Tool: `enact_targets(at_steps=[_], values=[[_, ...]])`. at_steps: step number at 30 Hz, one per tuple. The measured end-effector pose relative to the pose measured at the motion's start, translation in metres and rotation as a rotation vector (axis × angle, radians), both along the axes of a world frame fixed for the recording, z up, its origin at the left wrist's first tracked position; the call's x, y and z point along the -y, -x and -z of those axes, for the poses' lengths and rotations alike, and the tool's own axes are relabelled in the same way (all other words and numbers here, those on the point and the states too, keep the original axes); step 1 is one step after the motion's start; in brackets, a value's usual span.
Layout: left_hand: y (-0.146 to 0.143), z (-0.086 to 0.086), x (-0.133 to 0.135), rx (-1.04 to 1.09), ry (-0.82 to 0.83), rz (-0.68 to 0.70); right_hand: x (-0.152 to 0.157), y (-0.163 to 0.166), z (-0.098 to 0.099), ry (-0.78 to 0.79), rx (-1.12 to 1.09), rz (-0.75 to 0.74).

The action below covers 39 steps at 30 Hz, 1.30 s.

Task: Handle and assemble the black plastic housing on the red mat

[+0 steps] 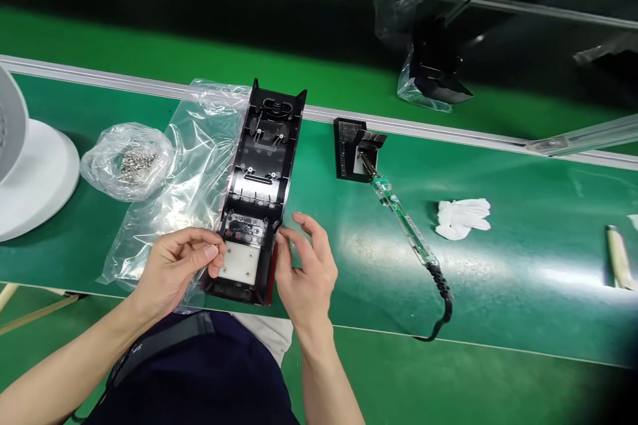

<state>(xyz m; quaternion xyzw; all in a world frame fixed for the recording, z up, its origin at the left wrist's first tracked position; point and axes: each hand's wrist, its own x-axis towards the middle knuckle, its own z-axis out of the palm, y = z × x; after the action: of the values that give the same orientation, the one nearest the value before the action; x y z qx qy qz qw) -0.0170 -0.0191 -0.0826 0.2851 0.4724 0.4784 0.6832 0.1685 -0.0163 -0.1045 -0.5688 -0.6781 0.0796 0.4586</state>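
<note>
we had the long black plastic housing (262,192) lying open side up on the green bench (498,292), its near end at the bench edge right in front of us, far end pointing at the metal rail (448,129). left hand (174,269) was at the near left corner, thumb and fingers curled in and pinching the wall beside the small white plate (242,262) set inside the shell. right hand (304,265) was on the other side, fingers half open, tips touching the right edge — not gripping anything as far as we could tell.

judging by looks, the housing was light, stiff, hollow w/ thin walls and small ribs & clips inside; prob. easy to scratch or crack at the clips. we'd say best taken by the two long side walls near the middle, not by the inner parts.

containers: a clear plastic bag (164,212) lay flat under and left of the housing — seemingly nothing in it. a smaller clear bag (127,159) further left held a heap of small metal bits, prob. screws. another bag (423,60) beyond the rail held a black part.

also there: a soldering iron (406,226) w/ black cord, tip resting on a small black stand (351,149), and a white glove (463,218) right of it. a white round base (30,179) sat at far left.
</note>
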Motion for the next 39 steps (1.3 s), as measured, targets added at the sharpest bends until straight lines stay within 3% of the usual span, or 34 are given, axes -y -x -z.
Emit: enact_targets(at_steps=[6,11,16,22,25,28,30,33,39], values=[[0.000,0.006,0.003,-0.198,-0.115,0.078,-0.017,0.017,0.008,0.086,0.348,0.074],[0.005,0.005,0.003,-0.231,-0.164,0.126,-0.024,0.023,0.014,0.190,0.447,0.107],[0.009,0.002,0.000,-0.323,-0.306,0.137,-0.020,0.022,0.011,0.163,0.391,0.089],[0.016,0.001,-0.003,-0.484,-0.490,0.137,0.003,0.010,-0.010,0.012,0.242,0.089],[0.015,0.004,-0.011,-0.707,-0.692,0.108,0.013,0.002,-0.011,-0.030,0.190,0.106],[0.006,0.012,-0.026,-1.027,-0.993,0.048,0.019,-0.005,-0.002,-0.052,0.176,0.143],[-0.003,0.019,-0.037,-1.223,-1.090,0.007,0.020,-0.008,0.006,-0.045,0.144,0.153],[-0.018,0.028,-0.047,-1.426,-1.073,0.002,0.020,-0.013,0.015,-0.037,0.081,0.138],[-0.035,0.034,-0.052,-1.613,-1.009,0.089,0.018,-0.024,0.025,-0.034,-0.009,0.127]])
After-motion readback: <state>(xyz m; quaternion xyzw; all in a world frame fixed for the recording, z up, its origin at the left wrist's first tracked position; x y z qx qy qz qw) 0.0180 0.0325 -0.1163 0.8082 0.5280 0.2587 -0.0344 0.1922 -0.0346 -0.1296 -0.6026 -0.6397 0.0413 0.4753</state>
